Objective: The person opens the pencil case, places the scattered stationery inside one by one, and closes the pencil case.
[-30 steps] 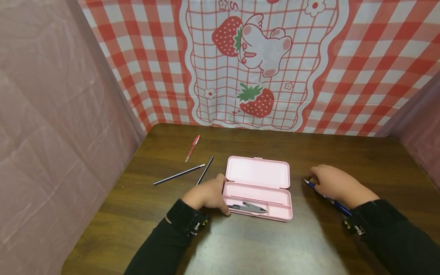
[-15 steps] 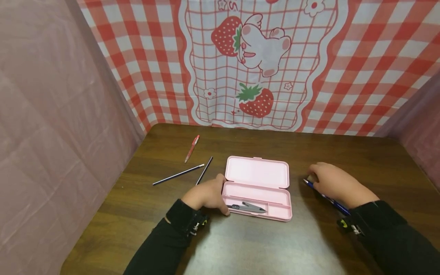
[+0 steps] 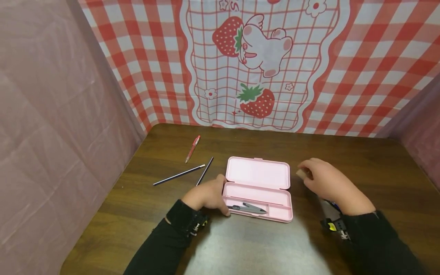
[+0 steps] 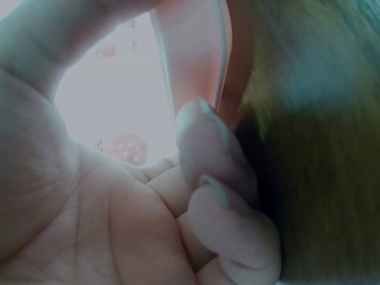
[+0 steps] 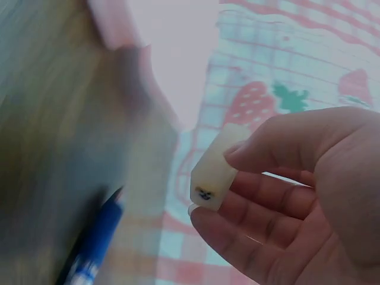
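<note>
An open pink pencil case point(image 3: 258, 172) lies on the table with its lid folded back. My left hand point(image 3: 209, 194) grips its left end, thumb at the near corner and fingers farther back. Inside the front compartment rests a grey drawing compass point(image 3: 252, 208). To the right of the case, my right hand point(image 3: 331, 185) pinches a small whitish eraser point(image 5: 217, 169) between thumb and fingers, above the table. A dark print marks one end of the eraser. Below that hand lies a blue pen point(image 5: 98, 237), mostly hidden by the wrist in the head view.
Left of the case, two dark pencils lie on the wooden table point(image 3: 240, 244): a long one point(image 3: 178, 175) and another point(image 3: 205, 170) partly behind my left hand. A red pen point(image 3: 193, 149) lies farther back. A checked strawberry cloth point(image 3: 165, 57) hangs behind the table.
My right hand has risen and shifted left toward the case, bringing the eraser into view and covering more of the blue pen. My left hand and the case stay put.
</note>
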Available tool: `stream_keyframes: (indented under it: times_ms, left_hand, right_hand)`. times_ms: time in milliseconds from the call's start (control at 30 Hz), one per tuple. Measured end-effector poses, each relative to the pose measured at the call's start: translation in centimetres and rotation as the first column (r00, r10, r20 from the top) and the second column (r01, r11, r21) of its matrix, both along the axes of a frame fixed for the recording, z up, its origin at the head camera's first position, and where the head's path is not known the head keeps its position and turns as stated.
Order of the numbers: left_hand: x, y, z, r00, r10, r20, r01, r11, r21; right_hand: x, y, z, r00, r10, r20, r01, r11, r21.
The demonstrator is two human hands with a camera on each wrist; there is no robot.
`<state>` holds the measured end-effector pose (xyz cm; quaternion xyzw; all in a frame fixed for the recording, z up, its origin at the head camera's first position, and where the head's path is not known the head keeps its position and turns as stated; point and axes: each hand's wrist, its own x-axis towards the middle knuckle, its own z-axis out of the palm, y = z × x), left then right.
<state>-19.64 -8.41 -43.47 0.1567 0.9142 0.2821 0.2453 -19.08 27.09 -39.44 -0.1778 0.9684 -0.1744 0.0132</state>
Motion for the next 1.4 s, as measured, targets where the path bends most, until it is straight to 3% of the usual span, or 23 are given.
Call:
stream_keyframes:
  times_ms: [233, 800, 1400]
  left_hand:
    - [0.1, 0.0, 0.0, 1.000, 0.000, -0.012, 0.000, 1.000, 0.013]
    - [0.1, 0.0, 0.0, 1.000, -0.003, -0.003, 0.003, 1.000, 0.022]
    - [0.2, 0.0, 0.2, 1.000, -0.008, -0.013, 0.009, 1.000, 0.018]
  right_hand:
    - [1.8, -1.2, 0.9, 0.995, 0.003, -0.098, -0.011, 0.997, -0.080]
    - [4.3, -2.7, 2.0, 0.985, 0.065, -0.161, -0.072, 0.997, -0.036]
    - [6.0, -5.6, 1.0, 0.985, 0.163, -0.062, -0.159, 0.985, 0.064]
